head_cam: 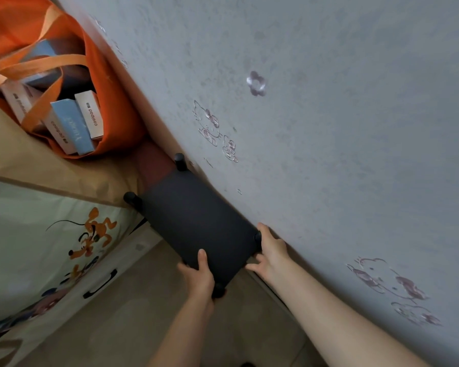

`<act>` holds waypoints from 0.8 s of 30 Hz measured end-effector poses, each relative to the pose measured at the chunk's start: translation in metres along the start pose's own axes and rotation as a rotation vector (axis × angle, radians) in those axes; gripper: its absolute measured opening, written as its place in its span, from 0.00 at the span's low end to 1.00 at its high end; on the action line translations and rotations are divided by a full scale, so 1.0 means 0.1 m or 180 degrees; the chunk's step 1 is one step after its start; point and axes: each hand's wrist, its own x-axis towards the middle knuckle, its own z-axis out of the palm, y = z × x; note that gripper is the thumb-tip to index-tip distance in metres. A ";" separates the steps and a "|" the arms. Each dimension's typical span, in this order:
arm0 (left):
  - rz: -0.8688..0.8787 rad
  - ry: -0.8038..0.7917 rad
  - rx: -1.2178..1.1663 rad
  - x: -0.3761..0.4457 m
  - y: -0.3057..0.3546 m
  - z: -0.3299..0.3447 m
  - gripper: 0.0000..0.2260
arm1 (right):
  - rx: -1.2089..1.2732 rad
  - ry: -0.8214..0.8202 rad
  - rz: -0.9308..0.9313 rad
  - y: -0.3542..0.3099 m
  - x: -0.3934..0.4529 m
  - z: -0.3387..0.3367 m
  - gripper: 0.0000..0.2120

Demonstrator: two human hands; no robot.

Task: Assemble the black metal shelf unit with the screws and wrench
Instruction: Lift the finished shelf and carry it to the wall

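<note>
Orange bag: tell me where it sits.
In the head view the orange bag sits upper left, holding boxes, against the grey wall, beyond the black shelf.

Two bare forearms and hands are shown: left hand (199,276) and right hand (272,251). No sleeves, gloves, rings or watches are worn; nails are kept short.
</note>
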 end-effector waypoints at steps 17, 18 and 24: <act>-0.0032 -0.0330 -0.0073 -0.03 0.00 -0.11 0.24 | -0.0058 -0.0161 0.0067 0.04 -0.06 -0.08 0.19; -0.0022 -0.0337 -0.0080 -0.04 0.01 -0.12 0.24 | -0.0065 -0.0152 0.0080 0.03 -0.07 -0.08 0.19; -0.0019 -0.0373 -0.0081 -0.03 0.03 -0.17 0.25 | -0.0119 -0.0247 0.0136 0.00 -0.13 -0.08 0.24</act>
